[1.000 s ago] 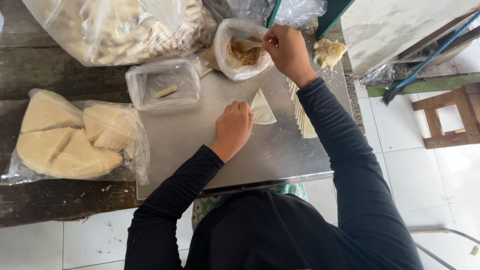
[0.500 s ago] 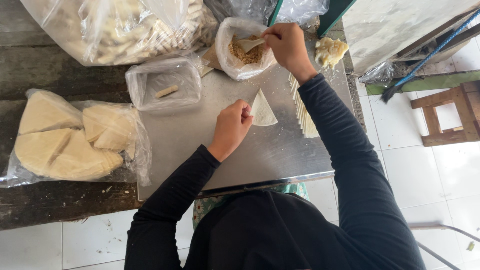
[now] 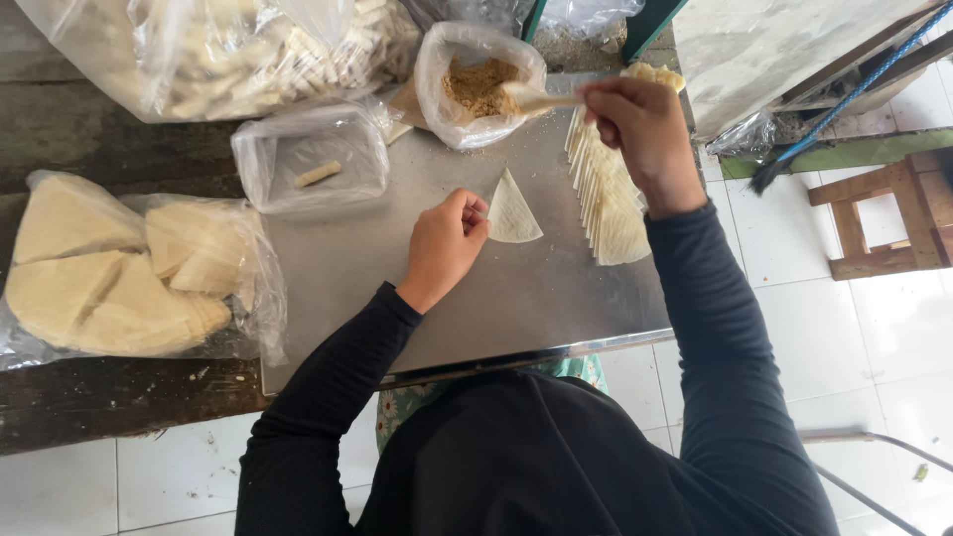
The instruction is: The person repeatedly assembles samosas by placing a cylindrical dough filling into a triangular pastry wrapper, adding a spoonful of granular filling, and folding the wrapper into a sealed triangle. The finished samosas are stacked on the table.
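My left hand (image 3: 444, 244) pinches the left edge of a pale triangular pastry sheet (image 3: 513, 212) lying flat on the steel tray (image 3: 496, 298). Above the tray's far right, my right hand (image 3: 643, 127) grips a small spoon (image 3: 534, 98) carrying brown crumbly filling, its bowl at the mouth of a plastic bag of that filling (image 3: 479, 83). A fanned row of cut pastry triangles (image 3: 604, 189) lies on the tray just under my right wrist.
A clear plastic box (image 3: 312, 159) holding one rolled piece sits at the tray's far left. Bags of wedge-shaped pastry stacks (image 3: 129, 263) rest on the dark wooden table on the left. A big bag of finished rolls (image 3: 228, 45) lies at the back. A wooden stool (image 3: 884, 213) stands right.
My right hand has lifted the loaded spoon out of the filling bag and drawn it to the right. The left hand still pinches the pastry sheet.
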